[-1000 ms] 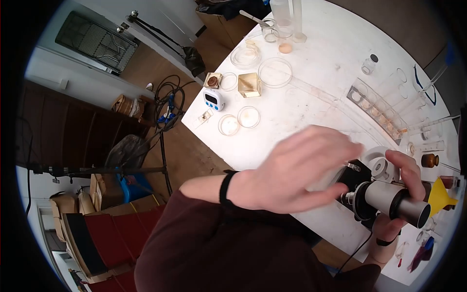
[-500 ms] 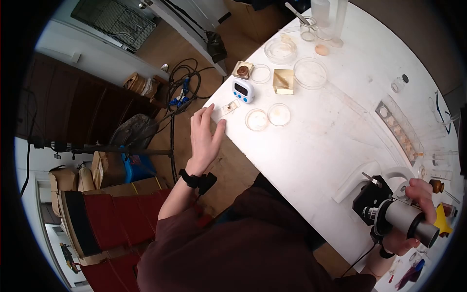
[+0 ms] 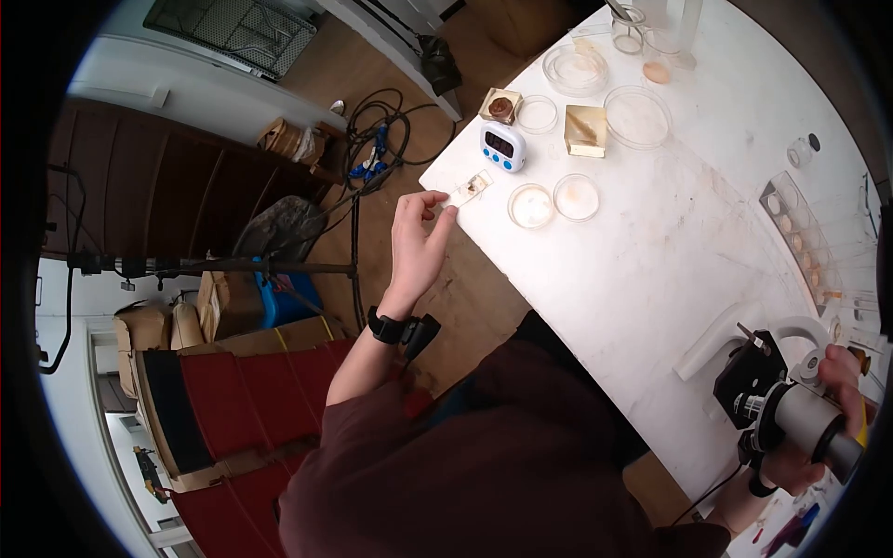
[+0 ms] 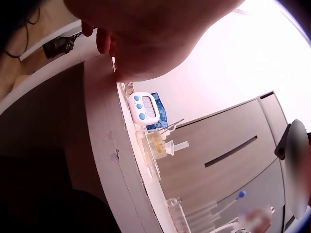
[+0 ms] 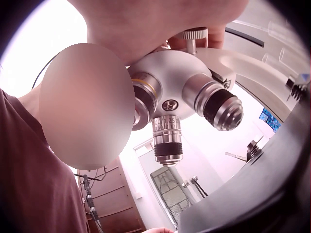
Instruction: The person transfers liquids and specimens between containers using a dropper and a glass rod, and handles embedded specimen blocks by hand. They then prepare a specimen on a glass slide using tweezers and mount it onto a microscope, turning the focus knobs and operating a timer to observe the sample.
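Observation:
My left hand [image 3: 419, 246] is at the table's left corner, with index finger and thumb pinching the near end of a glass microscope slide [image 3: 473, 189] that bears a small brown specimen. In the left wrist view the fingertips are mostly hidden behind the palm. My right hand [image 3: 837, 381] grips a microscope [image 3: 802, 418] by its head, beside the silver eyepiece tube. Seen from the right wrist, several objective lenses [image 5: 167, 141] hang from the white nosepiece [image 5: 170, 73], below a knurled knob [image 5: 192, 34]. The black stage [image 3: 749, 372] faces toward the table's middle.
Close behind the slide stands a white timer [image 3: 503, 147] with blue buttons. Small petri dishes [image 3: 577, 197] lie to its right. Farther back are a clear amber block [image 3: 585, 130], a larger dish [image 3: 638, 117] and a capped vial [image 3: 803, 151]. A clear rack [image 3: 800, 232] sits at right.
My left hand has gone from beside the microscope to the table's left corner, and its fingers have closed on the slide's end. The right hand stays on the microscope. The head view has shifted.

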A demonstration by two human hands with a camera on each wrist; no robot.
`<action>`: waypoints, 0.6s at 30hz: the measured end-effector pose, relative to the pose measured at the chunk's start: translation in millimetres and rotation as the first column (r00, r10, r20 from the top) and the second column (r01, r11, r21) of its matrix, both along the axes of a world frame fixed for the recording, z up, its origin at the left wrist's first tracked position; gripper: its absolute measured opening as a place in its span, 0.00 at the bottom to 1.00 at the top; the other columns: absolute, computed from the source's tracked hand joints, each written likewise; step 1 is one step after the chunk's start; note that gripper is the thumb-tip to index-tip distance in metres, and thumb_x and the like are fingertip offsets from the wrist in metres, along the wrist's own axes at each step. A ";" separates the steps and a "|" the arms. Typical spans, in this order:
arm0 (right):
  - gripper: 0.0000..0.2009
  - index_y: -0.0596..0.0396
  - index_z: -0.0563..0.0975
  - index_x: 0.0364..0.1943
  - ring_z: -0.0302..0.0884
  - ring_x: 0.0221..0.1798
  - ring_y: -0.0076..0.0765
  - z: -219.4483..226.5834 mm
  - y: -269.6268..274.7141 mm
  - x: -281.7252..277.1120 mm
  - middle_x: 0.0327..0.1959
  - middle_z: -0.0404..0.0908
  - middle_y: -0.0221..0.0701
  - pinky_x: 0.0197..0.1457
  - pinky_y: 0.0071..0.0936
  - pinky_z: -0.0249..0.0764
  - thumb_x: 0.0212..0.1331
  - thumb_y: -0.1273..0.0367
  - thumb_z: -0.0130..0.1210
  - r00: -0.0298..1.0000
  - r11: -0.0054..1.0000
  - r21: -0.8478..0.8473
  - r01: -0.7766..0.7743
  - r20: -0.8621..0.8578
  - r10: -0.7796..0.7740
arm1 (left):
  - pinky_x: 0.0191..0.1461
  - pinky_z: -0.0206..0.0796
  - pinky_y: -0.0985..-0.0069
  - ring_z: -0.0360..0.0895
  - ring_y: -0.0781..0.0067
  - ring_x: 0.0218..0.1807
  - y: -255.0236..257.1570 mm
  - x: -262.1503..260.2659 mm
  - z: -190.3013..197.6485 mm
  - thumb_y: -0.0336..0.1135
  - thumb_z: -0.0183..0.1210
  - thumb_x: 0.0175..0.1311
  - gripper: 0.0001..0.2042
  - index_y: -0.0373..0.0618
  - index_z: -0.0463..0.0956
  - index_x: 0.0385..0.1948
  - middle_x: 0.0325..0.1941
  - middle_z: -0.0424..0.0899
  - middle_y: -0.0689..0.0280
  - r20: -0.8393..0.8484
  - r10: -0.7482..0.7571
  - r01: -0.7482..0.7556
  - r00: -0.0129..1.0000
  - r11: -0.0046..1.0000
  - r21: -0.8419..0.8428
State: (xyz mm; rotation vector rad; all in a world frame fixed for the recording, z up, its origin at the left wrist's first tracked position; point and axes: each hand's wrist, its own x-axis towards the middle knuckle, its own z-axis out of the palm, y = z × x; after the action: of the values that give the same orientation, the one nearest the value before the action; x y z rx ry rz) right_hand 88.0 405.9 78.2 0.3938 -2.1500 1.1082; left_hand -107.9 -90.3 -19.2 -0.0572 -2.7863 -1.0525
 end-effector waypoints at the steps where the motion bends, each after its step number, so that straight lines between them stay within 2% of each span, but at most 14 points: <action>1: 0.42 0.60 0.63 0.70 0.73 0.58 0.63 -1.4 0.1 -0.3 0.55 0.78 0.50 0.67 0.63 0.65 0.70 0.36 0.27 1.000 1.000 -0.012 -0.005 -0.010 0.004 | 0.51 0.69 0.72 0.73 0.69 0.45 -2.4 1.4 -2.0 0.34 0.64 0.68 0.12 0.39 0.80 0.47 0.46 0.75 0.61 0.005 -0.004 0.004 1.000 1.000 -0.004; 3: 0.42 0.60 0.63 0.70 0.73 0.58 0.64 -3.9 3.2 -0.1 0.55 0.78 0.51 0.67 0.64 0.65 0.70 0.37 0.27 1.000 1.000 -0.007 -0.008 -0.025 0.008 | 0.48 0.69 0.76 0.74 0.76 0.42 -7.4 4.8 -6.9 0.33 0.63 0.69 0.12 0.38 0.78 0.49 0.44 0.77 0.64 0.055 0.021 -0.024 0.998 0.998 0.060; 4: 0.42 0.61 0.63 0.71 0.73 0.59 0.64 -4.6 4.5 -0.2 0.55 0.78 0.52 0.66 0.64 0.65 0.71 0.37 0.27 0.999 1.000 0.004 -0.016 -0.045 0.016 | 0.48 0.69 0.76 0.74 0.76 0.42 -8.1 6.5 -7.7 0.33 0.63 0.69 0.12 0.38 0.78 0.49 0.44 0.77 0.64 0.057 0.021 -0.024 0.998 0.998 0.059; 6: 0.42 0.61 0.63 0.71 0.74 0.59 0.65 -3.9 5.7 -1.2 0.56 0.78 0.52 0.66 0.64 0.65 0.71 0.37 0.26 0.998 0.999 0.019 -0.030 -0.049 0.030 | 0.46 0.69 0.79 0.75 0.81 0.39 -8.1 8.6 -9.2 0.33 0.61 0.72 0.12 0.39 0.77 0.51 0.42 0.80 0.67 0.138 0.022 -0.058 0.990 0.962 0.266; 10: 0.42 0.61 0.63 0.71 0.74 0.58 0.65 -0.1 1.6 -3.5 0.55 0.78 0.53 0.66 0.64 0.66 0.71 0.37 0.25 0.998 0.999 0.012 -0.044 -0.043 0.045 | 0.45 0.70 0.81 0.75 0.83 0.38 -16.5 7.1 -17.9 0.33 0.59 0.74 0.12 0.39 0.74 0.54 0.40 0.83 0.69 0.147 -0.001 -0.052 0.989 0.933 0.355; 12: 0.41 0.62 0.64 0.69 0.74 0.59 0.66 -1.7 3.8 -0.8 0.55 0.78 0.53 0.68 0.65 0.64 0.70 0.37 0.29 0.999 0.999 -0.006 -0.040 -0.032 0.039 | 0.46 0.71 0.81 0.76 0.84 0.39 -13.8 6.6 -12.2 0.32 0.59 0.75 0.13 0.39 0.73 0.55 0.40 0.83 0.69 0.271 -0.009 -0.154 0.963 0.805 0.573; 14: 0.41 0.63 0.65 0.67 0.73 0.61 0.67 -1.6 3.8 0.7 0.54 0.78 0.54 0.69 0.67 0.62 0.69 0.38 0.33 0.999 0.999 -0.030 -0.032 -0.017 0.032 | 0.47 0.71 0.81 0.76 0.84 0.39 -15.1 5.0 -5.7 0.32 0.59 0.74 0.14 0.39 0.73 0.56 0.41 0.84 0.69 0.299 -0.003 -0.180 0.954 0.791 0.585; 16: 0.42 0.61 0.63 0.70 0.74 0.58 0.64 0.3 2.1 -0.6 0.55 0.78 0.52 0.66 0.63 0.67 0.71 0.36 0.24 1.000 1.000 0.024 -0.012 -0.026 0.012 | 0.47 0.71 0.81 0.76 0.85 0.39 -17.4 5.0 -2.4 0.32 0.59 0.74 0.14 0.40 0.73 0.57 0.42 0.84 0.70 0.335 0.020 -0.236 0.942 0.749 0.619; 18: 0.43 0.61 0.63 0.70 0.74 0.59 0.64 -1.8 5.3 -1.4 0.55 0.78 0.52 0.67 0.63 0.66 0.71 0.36 0.24 0.999 0.999 0.037 -0.015 -0.038 0.016 | 0.47 0.70 0.82 0.75 0.85 0.39 -20.1 7.1 -0.5 0.32 0.59 0.74 0.14 0.41 0.73 0.57 0.42 0.84 0.70 0.330 0.006 -0.230 0.944 0.730 0.644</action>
State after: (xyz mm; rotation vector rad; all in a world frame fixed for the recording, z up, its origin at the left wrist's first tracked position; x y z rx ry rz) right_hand 86.6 411.1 76.4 0.4458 -2.1395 1.0625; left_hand -100.8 -110.4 -19.7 0.4068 -2.3896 -2.1217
